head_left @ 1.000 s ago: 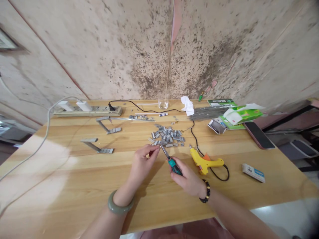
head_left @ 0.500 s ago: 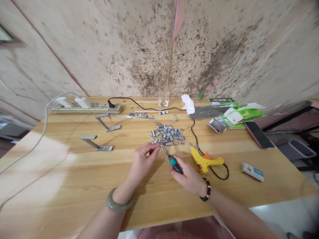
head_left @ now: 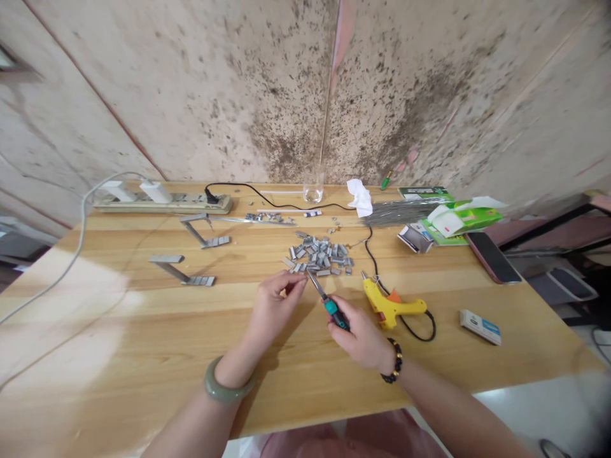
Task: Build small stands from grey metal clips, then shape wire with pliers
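Just below centre of the frame, the right hand's (head_left: 360, 337) grip is wrapped around pliers (head_left: 330, 306); the left hand's (head_left: 274, 308) is pinched together, on what I cannot tell. Lettering on 1 white box (head_left: 480, 327), lower right, is illegible.

My right hand (head_left: 359, 334) holds teal-and-black pliers (head_left: 330, 306), tips just beside the pinched fingertips of my left hand (head_left: 274, 305). Beyond them, small gray blocks (head_left: 321, 254) lie heaped on the counter (head_left: 157, 356); a yellow glue gun (head_left: 391, 306) lies to the right, two gray brackets (head_left: 172, 271) to the left.
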Available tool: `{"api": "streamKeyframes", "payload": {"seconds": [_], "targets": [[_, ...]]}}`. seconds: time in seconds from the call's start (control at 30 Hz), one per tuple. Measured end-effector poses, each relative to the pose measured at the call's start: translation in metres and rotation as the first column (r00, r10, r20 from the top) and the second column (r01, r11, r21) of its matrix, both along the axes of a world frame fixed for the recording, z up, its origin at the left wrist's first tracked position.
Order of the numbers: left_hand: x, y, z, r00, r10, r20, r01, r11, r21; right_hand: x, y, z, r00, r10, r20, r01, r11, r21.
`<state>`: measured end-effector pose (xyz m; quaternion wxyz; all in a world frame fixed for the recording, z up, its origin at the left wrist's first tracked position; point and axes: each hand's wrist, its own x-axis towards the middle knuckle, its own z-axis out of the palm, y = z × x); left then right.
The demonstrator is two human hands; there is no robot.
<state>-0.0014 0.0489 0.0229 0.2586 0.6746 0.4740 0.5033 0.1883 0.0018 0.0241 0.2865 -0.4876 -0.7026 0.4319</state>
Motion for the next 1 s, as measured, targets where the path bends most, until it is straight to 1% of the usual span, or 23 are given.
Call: {"api": "streamKeyframes", "payload": {"seconds": [0.1, 0.2, 0.3, 0.4, 0.47, 0.5, 0.57, 0.63, 0.7, 0.77, 0.87, 1.0], "targets": [[0.0003, 0.0014, -0.0017, 1.000, -0.001, 0.000, 0.001, 1.000, -0.012, -0.0011, 0.0011, 0.0009, 1.000, 0.000, -0.013, 0.000, 1.000, -0.013], [-0.0004, 0.0033, -0.0035, 1.000, 0.001, -0.013, -0.001, 1.000, -0.027, -0.0018, 0.0031, 0.0001, 0.997, -0.010, -0.076, 0.006, 0.999, -0.048], [-0.0015, 0.0041, -0.0046, 0.997, 0.010, -0.081, -0.007, 1.000, 0.026, -0.0015, 0.0048, -0.0026, 0.991, -0.034, -0.133, 0.026, 0.998, -0.062], [-0.0019, 0.0034, -0.0044, 0.987, 0.024, -0.157, -0.007, 0.994, 0.110, -0.0016, 0.0051, -0.0042, 0.990, -0.049, -0.135, 0.041, 0.998, -0.057], [-0.0019, 0.0027, -0.0037, 0.985, 0.044, -0.167, -0.022, 0.991, 0.131, -0.0019, 0.0047, -0.0039, 0.988, -0.046, -0.148, 0.036, 0.997, -0.070], [-0.0020, 0.0025, -0.0035, 0.987, 0.053, -0.154, -0.035, 0.992, 0.121, -0.0021, 0.0045, -0.0036, 0.985, -0.042, -0.166, 0.029, 0.996, -0.084], [-0.0024, 0.0024, -0.0032, 0.993, 0.069, -0.095, -0.064, 0.997, 0.053, -0.0022, 0.0044, -0.0032, 0.975, -0.036, -0.218, 0.010, 0.993, -0.119], [-0.0028, 0.0028, -0.0029, 0.997, 0.074, 0.012, -0.072, 0.995, -0.073, -0.0020, 0.0044, -0.0037, 0.964, -0.031, -0.265, -0.009, 0.989, -0.148], [-0.0027, 0.0032, -0.0020, 0.985, 0.079, 0.156, -0.045, 0.975, -0.216, -0.0018, 0.0045, -0.0049, 0.957, -0.027, -0.288, -0.020, 0.987, -0.161], [-0.0020, 0.0036, -0.0002, 0.949, 0.096, 0.300, 0.004, 0.948, -0.318, -0.0019, 0.0042, -0.0059, 0.955, -0.021, -0.295, -0.030, 0.986, -0.166], [-0.0003, 0.0040, 0.0022, 0.884, 0.110, 0.454, 0.080, 0.922, -0.378, -0.0026, 0.0035, -0.0055, 0.950, -0.008, -0.311, -0.047, 0.984, -0.169], [0.0010, 0.0047, 0.0024, 0.802, 0.113, 0.587, 0.199, 0.876, -0.440, -0.0033, 0.0028, -0.0037, 0.945, 0.010, -0.327, -0.068, 0.984, -0.164]]}}
